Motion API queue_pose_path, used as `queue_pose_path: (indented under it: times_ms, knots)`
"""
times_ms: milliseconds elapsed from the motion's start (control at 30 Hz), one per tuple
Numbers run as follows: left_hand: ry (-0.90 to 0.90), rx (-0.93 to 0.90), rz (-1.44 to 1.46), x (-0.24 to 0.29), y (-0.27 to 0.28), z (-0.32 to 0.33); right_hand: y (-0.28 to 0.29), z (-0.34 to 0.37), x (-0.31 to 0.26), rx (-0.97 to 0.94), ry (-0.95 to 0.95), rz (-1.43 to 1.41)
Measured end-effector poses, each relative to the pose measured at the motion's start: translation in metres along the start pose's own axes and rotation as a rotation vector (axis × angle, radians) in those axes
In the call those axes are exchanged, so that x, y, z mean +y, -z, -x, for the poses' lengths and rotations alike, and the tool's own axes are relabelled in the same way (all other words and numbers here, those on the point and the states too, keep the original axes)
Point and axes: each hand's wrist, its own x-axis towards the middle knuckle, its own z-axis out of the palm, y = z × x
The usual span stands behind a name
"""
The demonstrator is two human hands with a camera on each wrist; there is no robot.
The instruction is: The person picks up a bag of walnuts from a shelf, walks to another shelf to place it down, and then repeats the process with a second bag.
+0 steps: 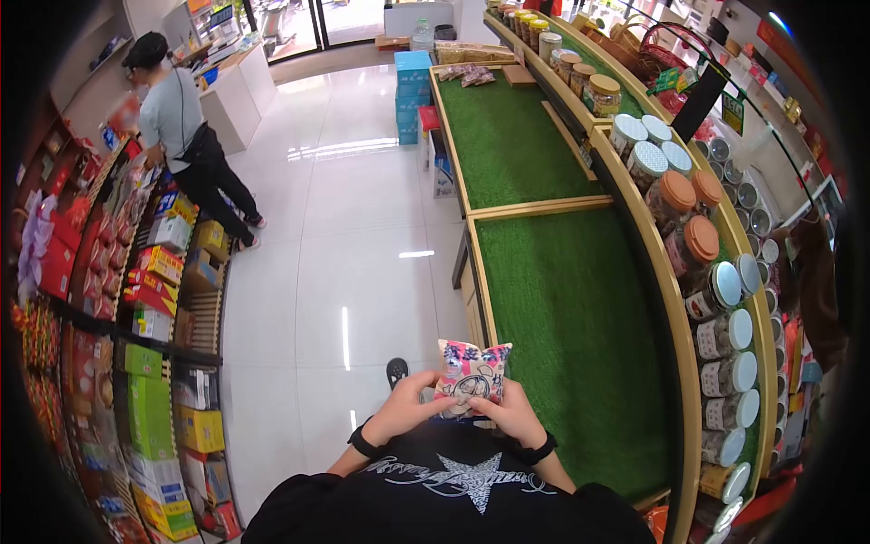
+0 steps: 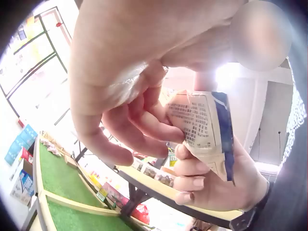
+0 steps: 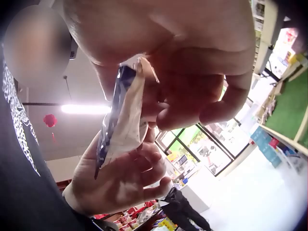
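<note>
A small pink and cream snack packet (image 1: 473, 367) with dark printing is held upright in front of the chest. My left hand (image 1: 405, 405) pinches its lower left side, thumb on the front. Opposite it, my right hand (image 1: 514, 415) grips the lower right side, its thumb also on the front face. In the left wrist view the packet's back (image 2: 195, 122) shows small printed text and a dark blue edge, with the right hand's fingers (image 2: 192, 184) behind it. The right wrist view catches the packet (image 3: 126, 113) side-on between both hands.
To the right runs a display counter lined with green turf (image 1: 580, 335), with lidded jars (image 1: 725, 335) along its far side. Shelves of boxed goods (image 1: 149, 408) stand on the left, where a person (image 1: 177, 118) faces them. Blue boxes (image 1: 412, 95) are stacked on the tiled floor ahead.
</note>
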Motion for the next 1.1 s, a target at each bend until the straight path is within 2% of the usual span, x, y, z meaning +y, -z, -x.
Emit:
queue_pose_path:
  times_ms: [33, 67, 167, 267, 333, 533, 733, 800, 967, 1100]
  knots:
    - [-0.053, 0.017, -0.054, 0.005, 0.014, -0.008, -0.003, -0.01, -0.004, 0.002, 0.083, 0.061]
    - [-0.104, 0.035, -0.104, 0.01, 0.026, -0.015, -0.006, -0.019, -0.007, 0.011, 0.086, 0.062]
    - [-0.049, 0.078, -0.028, 0.022, 0.059, -0.037, -0.014, -0.047, -0.03, 0.032, 0.154, 0.14]
    - [-0.094, 0.095, -0.04, 0.03, 0.092, -0.054, -0.026, -0.078, -0.05, -0.022, 0.22, 0.187]
    - [-0.11, 0.094, -0.08, 0.028, 0.113, -0.061, -0.033, -0.099, -0.053, -0.066, 0.409, 0.406]
    - [-0.1, 0.06, 0.004, 0.018, 0.162, -0.08, -0.065, -0.145, -0.068, -0.005, 0.227, 0.229]
    - [-0.069, 0.061, -0.044, 0.015, 0.198, -0.093, -0.079, -0.186, -0.077, -0.032, 0.252, 0.294]
    - [0.048, 0.063, 0.042, 0.019, 0.207, -0.097, -0.081, -0.2, -0.078, -0.049, 0.241, 0.282]
    - [0.05, 0.13, 0.016, 0.014, 0.225, -0.112, -0.075, -0.245, -0.07, -0.173, 0.271, 0.349]
    - [0.05, 0.171, 0.04, 0.015, 0.24, -0.143, -0.067, -0.285, -0.079, -0.179, 0.285, 0.374]
